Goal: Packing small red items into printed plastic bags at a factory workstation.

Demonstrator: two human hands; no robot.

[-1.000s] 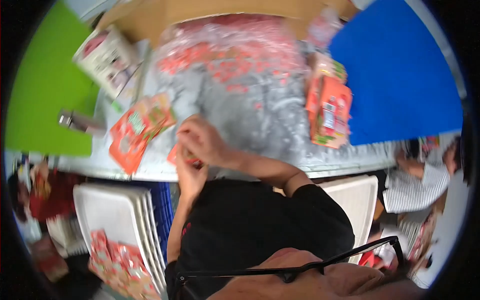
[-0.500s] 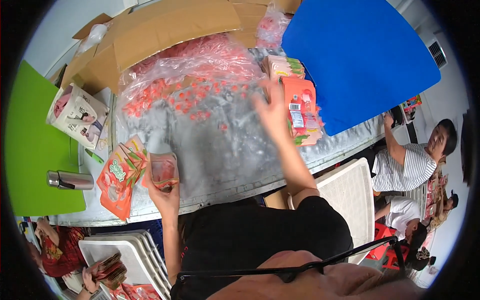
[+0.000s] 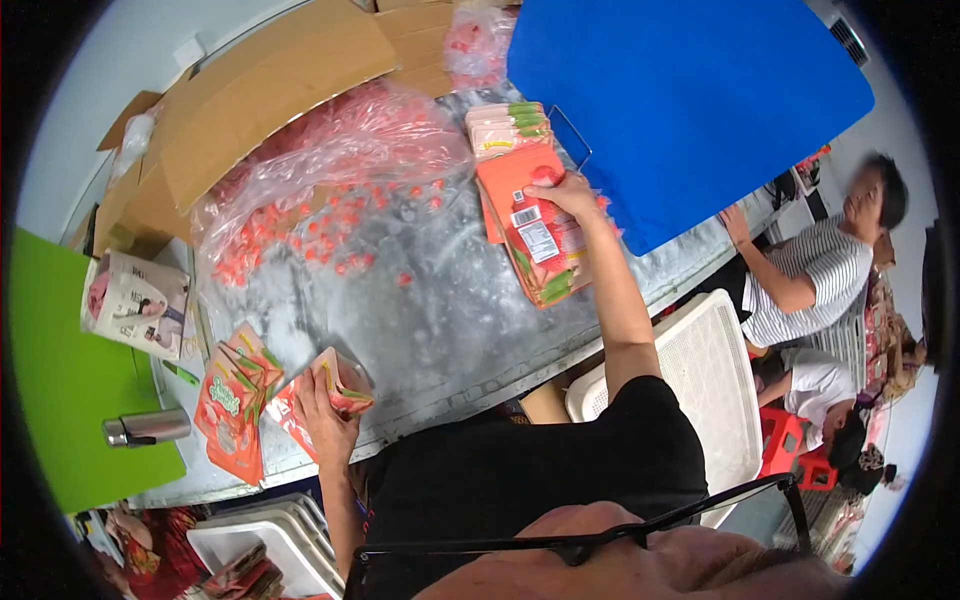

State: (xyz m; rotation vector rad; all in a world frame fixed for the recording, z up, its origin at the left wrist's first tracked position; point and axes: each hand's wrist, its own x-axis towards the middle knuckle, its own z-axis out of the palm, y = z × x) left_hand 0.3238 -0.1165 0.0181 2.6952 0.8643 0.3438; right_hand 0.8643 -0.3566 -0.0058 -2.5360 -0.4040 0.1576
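Note:
My left hand (image 3: 326, 418) is closed around a red-and-pink pouch (image 3: 347, 383) near the table's front edge; part of the pouch is hidden under my fingers. Left of it lies a fanned pile of filled-looking red pouches (image 3: 232, 405). At the right my right hand (image 3: 574, 196) grips the upper right edge of a flat red pouch (image 3: 520, 195), back side up, on a stack. Pale pouches with green corners (image 3: 506, 128) lie fanned just beyond. Small red wrapped pieces (image 3: 310, 235) are scattered over the grey tabletop (image 3: 430, 330).
A cardboard box (image 3: 290, 85) with a clear plastic liner of red pieces stands at the back. Blue (image 3: 690, 110) and green panels (image 3: 60, 380) flank the table. A steel flask (image 3: 147, 428), white bag (image 3: 140, 305) and white crates (image 3: 705, 400) are around. Co-workers sit at right and lower left.
My right hand has come down onto the pouch stack and closed on the top pouch, which has turned slightly. My left hand has lowered its pouch toward the table. The view has shifted.

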